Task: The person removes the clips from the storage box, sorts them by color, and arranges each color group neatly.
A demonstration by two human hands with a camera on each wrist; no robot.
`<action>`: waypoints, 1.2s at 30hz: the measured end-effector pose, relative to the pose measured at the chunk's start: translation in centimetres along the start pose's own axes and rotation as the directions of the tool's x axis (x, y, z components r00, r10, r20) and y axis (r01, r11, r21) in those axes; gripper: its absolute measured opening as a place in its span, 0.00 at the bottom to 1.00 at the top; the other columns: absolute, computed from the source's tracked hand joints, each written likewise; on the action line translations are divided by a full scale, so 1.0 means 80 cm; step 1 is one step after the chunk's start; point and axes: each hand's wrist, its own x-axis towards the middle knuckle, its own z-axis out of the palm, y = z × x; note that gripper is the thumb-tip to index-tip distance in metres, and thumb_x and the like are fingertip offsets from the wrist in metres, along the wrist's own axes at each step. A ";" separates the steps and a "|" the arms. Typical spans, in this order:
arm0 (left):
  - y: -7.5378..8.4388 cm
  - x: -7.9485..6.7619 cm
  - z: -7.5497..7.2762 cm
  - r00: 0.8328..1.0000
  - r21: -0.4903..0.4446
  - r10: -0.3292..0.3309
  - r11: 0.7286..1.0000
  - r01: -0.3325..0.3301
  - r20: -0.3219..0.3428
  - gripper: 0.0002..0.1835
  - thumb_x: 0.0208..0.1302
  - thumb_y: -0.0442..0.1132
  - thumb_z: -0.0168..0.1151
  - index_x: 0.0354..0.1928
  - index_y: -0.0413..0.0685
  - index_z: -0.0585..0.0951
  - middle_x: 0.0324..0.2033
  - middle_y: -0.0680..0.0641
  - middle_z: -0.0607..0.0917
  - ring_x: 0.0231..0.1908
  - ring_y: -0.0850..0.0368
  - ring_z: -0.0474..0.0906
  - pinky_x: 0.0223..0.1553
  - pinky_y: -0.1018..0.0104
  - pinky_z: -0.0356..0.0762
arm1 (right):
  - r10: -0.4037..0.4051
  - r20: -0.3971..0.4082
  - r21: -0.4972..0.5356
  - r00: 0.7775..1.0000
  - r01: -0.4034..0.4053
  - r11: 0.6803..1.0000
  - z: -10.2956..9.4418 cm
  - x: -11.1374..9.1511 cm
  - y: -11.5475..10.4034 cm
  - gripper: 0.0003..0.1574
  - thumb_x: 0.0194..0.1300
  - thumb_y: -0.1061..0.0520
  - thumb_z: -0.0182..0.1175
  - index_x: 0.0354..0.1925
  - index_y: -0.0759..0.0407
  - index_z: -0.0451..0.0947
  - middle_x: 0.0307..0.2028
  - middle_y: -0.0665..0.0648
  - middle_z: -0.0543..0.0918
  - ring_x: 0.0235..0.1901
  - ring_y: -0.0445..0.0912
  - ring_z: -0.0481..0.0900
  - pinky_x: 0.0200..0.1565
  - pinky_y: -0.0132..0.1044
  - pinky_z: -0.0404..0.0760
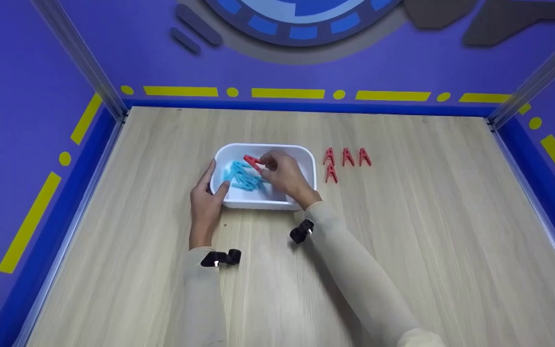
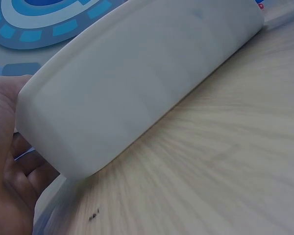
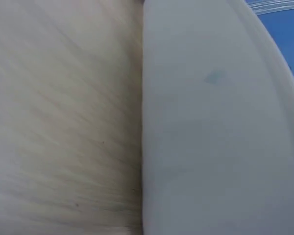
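A white plastic tub [image 1: 263, 206] stands on the table, with a pile of light blue clothespins [image 1: 246, 180] inside, mostly toward its left half. My left hand [image 1: 205, 205] grips the tub's left end, thumb over the rim and fingers along the outside. In the left wrist view, that hand [image 2: 12, 181] lies against the corner of the tub's wall [image 2: 137, 83]. Above the blue pile, my right hand [image 1: 284, 173] pinches a red clothespin [image 1: 251, 160] between thumb and fingers. The right wrist view shows mainly the tub's outer wall [image 3: 210, 147]; the right hand is hidden there.
Several red clothespins [image 1: 348, 157] lie on the wooden table [image 1: 427, 231] just right of the tub, most in a row with one nearer me. Blue panels [image 1: 306, 72] with yellow markings border the table at the back and both sides.
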 end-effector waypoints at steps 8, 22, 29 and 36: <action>-0.001 -0.001 0.000 1.000 0.000 -0.003 1.000 0.003 0.005 0.37 0.74 0.36 0.67 0.81 0.48 0.66 0.79 0.49 0.66 0.79 0.54 0.59 0.77 0.61 0.59 | -0.063 -0.099 0.046 0.993 0.068 0.997 -0.024 -0.023 -0.014 0.20 0.69 0.65 0.70 0.58 0.66 0.82 0.52 0.62 0.84 0.52 0.56 0.84 0.59 0.43 0.84; -0.001 0.001 0.001 1.000 -0.037 0.002 0.999 -0.002 -0.007 0.38 0.71 0.31 0.68 0.80 0.44 0.67 0.79 0.45 0.66 0.79 0.51 0.58 0.78 0.60 0.56 | -0.095 -0.271 0.049 0.958 0.112 0.992 -0.056 -0.071 0.005 0.22 0.67 0.66 0.73 0.58 0.65 0.83 0.52 0.59 0.84 0.52 0.50 0.84 0.60 0.43 0.84; -0.002 0.002 0.000 1.000 -0.003 0.024 1.000 -0.024 -0.009 0.36 0.71 0.32 0.68 0.79 0.45 0.69 0.78 0.47 0.68 0.78 0.53 0.60 0.77 0.65 0.58 | -0.012 -0.329 0.123 0.944 0.056 0.991 -0.076 -0.091 0.023 0.20 0.67 0.67 0.72 0.56 0.65 0.84 0.52 0.61 0.86 0.51 0.57 0.85 0.59 0.46 0.84; -0.003 0.001 0.000 1.000 -0.011 0.021 1.000 -0.021 -0.007 0.36 0.72 0.33 0.68 0.80 0.46 0.68 0.79 0.47 0.67 0.79 0.53 0.59 0.77 0.63 0.57 | 0.128 -0.373 0.176 0.919 -0.065 0.982 -0.094 -0.109 0.047 0.20 0.68 0.64 0.72 0.57 0.63 0.84 0.51 0.59 0.85 0.51 0.51 0.83 0.58 0.45 0.84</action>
